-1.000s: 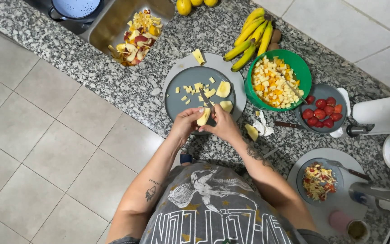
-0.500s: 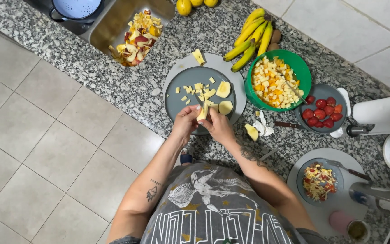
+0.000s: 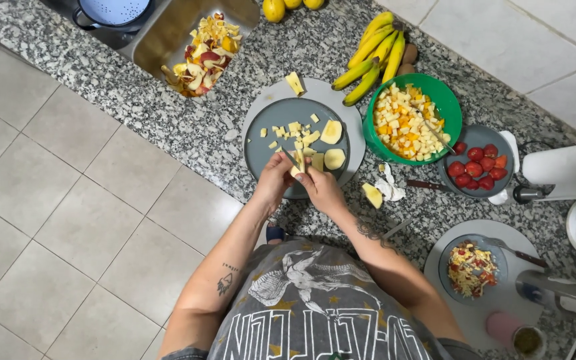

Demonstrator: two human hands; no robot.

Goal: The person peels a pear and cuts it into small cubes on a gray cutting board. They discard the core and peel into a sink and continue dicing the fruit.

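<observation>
Pale yellow fruit piece point(image 3: 297, 167) sits between both hands at the lower edge of the round grey plate point(image 3: 261, 143), centre of the frame. Left hand point(image 3: 273, 181) is curled around the fruit from the left; right hand point(image 3: 323, 189) closes in from the right, fingers bent. A thin blade seems to run up between them, but which hand grips it I cannot tell.

On the plate: small pale fruit cubes point(image 3: 295, 131) scattered across the middle, two larger fruit halves point(image 3: 332, 133) toward its right side. The plate rests on a light round board point(image 3: 355, 113), with one loose fruit chunk point(image 3: 295, 83) on the board's top edge.

Speckled granite surface point(image 3: 188, 127) runs diagonally across the frame.
- Upper right: bunch of yellow bananas point(image 3: 375, 53), just above a green bowl of diced fruit point(image 3: 405, 127).
- Right of the green bowl: grey bowl of red strawberries point(image 3: 478, 163).
- Upper left: steel sink point(image 3: 161, 47) holding a heap of red and yellow peelings point(image 3: 201, 57); blue colander point(image 3: 115, 10) at the top edge.
- Lower right: another grey plate with mixed chopped bits point(image 3: 471, 267).
- Just right of the right hand: one fruit wedge point(image 3: 372, 195) beside crumpled white paper point(image 3: 389, 187).
</observation>
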